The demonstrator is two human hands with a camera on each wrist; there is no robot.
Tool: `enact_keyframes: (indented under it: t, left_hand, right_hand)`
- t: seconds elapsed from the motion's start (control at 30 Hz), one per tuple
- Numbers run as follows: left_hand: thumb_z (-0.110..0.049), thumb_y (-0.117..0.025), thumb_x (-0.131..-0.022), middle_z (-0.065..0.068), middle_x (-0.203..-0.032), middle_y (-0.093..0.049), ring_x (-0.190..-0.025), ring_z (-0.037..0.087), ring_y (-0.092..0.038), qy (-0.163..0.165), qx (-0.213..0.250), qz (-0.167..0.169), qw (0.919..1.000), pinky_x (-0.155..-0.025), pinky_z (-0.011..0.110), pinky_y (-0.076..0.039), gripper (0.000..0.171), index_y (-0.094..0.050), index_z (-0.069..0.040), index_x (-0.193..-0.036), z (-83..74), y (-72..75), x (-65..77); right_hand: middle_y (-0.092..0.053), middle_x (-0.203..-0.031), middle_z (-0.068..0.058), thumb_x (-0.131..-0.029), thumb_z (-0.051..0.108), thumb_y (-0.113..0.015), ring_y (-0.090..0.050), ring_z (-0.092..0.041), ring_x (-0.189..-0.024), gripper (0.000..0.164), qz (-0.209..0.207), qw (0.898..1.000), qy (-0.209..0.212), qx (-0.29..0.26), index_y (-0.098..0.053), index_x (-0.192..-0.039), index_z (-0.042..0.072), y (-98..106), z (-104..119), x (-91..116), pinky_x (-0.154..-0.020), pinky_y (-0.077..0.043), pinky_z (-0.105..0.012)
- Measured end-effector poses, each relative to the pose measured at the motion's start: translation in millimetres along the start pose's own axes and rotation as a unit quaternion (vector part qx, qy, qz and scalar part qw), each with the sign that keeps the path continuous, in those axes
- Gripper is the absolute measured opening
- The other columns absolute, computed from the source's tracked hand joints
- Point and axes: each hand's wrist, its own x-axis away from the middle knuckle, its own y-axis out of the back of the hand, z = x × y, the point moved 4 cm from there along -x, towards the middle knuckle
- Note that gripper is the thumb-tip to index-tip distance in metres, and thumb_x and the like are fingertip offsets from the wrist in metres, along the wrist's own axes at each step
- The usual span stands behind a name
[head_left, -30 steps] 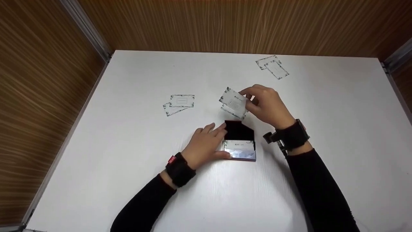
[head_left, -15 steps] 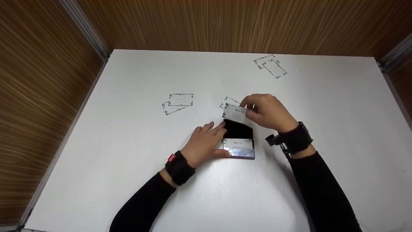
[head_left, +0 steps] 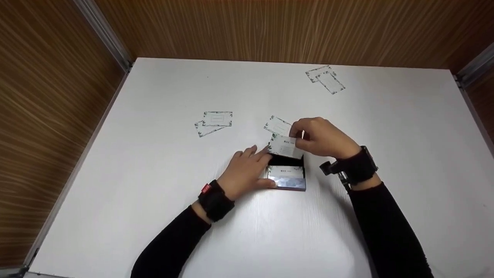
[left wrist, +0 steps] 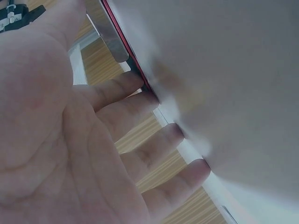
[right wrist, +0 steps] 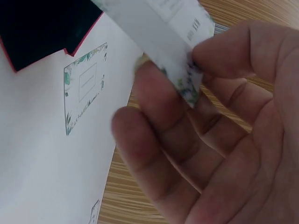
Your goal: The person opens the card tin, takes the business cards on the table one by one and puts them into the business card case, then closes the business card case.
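A small card case [head_left: 286, 162] lies on the white table, its dark flap spread open away from me and a shiny silver pocket [head_left: 291, 183] at the near end. One card [head_left: 285, 170] shows inside that pocket. My left hand [head_left: 245, 172] steadies the case from the left: its thumb lies over the near corner, and straight fingertips touch the red-trimmed edge [left wrist: 122, 37] and the table. Between thumb and fingers, my right hand [head_left: 326, 137] pinches a leaf-bordered business card [head_left: 283, 147], tilted above the flap. Its right end is hidden by the fingers.
Another business card [head_left: 276, 125] lies just beyond the case, partly behind the right hand. Two overlapping cards [head_left: 218, 119] sit to the left, and another overlapping pair [head_left: 331, 83] lies near the back edge. Wood-grain panels [head_left: 270, 31] stand around the table.
My right hand has lowered the card toward me, from over the loose card to over the case's flap, levelling it somewhat. The loose card beyond shows more now. My left hand stays put.
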Motion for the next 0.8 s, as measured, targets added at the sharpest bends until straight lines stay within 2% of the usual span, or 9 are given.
enact_keyframes:
  t: [0.1,0.23,0.4,0.57,0.8]
  left_hand:
    - [-0.068,-0.06,-0.085,0.003,-0.163,-0.029,-0.148,0.033,-0.031,-0.003,-0.004,-0.002,1.0,-0.112,0.054,-0.034,0.083,-0.046,-0.015,-0.148,0.2,0.2,1.0]
    - [-0.07,-0.058,-0.086,0.001,-0.164,-0.027,-0.148,0.033,-0.03,-0.007,-0.012,-0.002,0.9999,-0.112,0.054,-0.035,0.083,-0.048,-0.013,-0.146,0.1,0.6,2.1]
    - [-0.07,-0.058,-0.086,0.001,-0.164,-0.027,-0.148,0.033,-0.03,-0.005,-0.014,0.002,0.9999,-0.113,0.054,-0.034,0.088,-0.043,-0.012,-0.151,0.1,0.4,1.7]
    - [-0.069,-0.058,-0.086,0.001,-0.164,-0.027,-0.148,0.032,-0.029,-0.001,-0.016,0.011,0.9998,-0.113,0.054,-0.034,0.089,-0.04,-0.013,-0.153,0.3,-0.4,1.9]
    - [-0.069,-0.058,-0.086,0.001,-0.164,-0.028,-0.148,0.032,-0.029,-0.002,-0.015,0.007,0.9999,-0.113,0.053,-0.034,0.088,-0.041,-0.013,-0.152,-0.2,0.4,1.7]
  right_hand:
    - [-0.063,-0.081,0.004,-0.083,0.004,-0.061,-0.055,-0.012,-0.069,0.012,0.027,1.0,-0.002,-0.013,-0.067,-0.087,0.014,-1.5,1.5,0.3,-0.064,-0.048,-0.031]
    - [-0.057,-0.071,0.006,-0.082,0.005,-0.061,-0.051,-0.011,-0.064,0.013,0.075,0.997,-0.012,-0.02,-0.066,-0.083,0.017,-6.1,2.5,1.9,-0.059,-0.044,-0.03]
    - [-0.053,-0.065,0.008,-0.082,0.005,-0.061,-0.048,-0.009,-0.059,0.013,0.125,0.992,-0.025,-0.024,-0.066,-0.083,0.017,-14.1,3.1,2.7,-0.055,-0.042,-0.029]
    - [-0.06,-0.071,0.006,-0.082,0.005,-0.063,-0.052,-0.011,-0.063,0.012,0.141,0.989,-0.029,-0.018,-0.067,-0.086,0.015,-19.9,3.3,2.2,-0.06,-0.046,-0.03]
    - [-0.062,-0.073,0.005,-0.08,0.003,-0.064,-0.054,-0.013,-0.066,0.013,0.148,0.988,-0.041,-0.006,-0.068,-0.084,0.015,-23.9,1.2,1.9,-0.062,-0.047,-0.031]
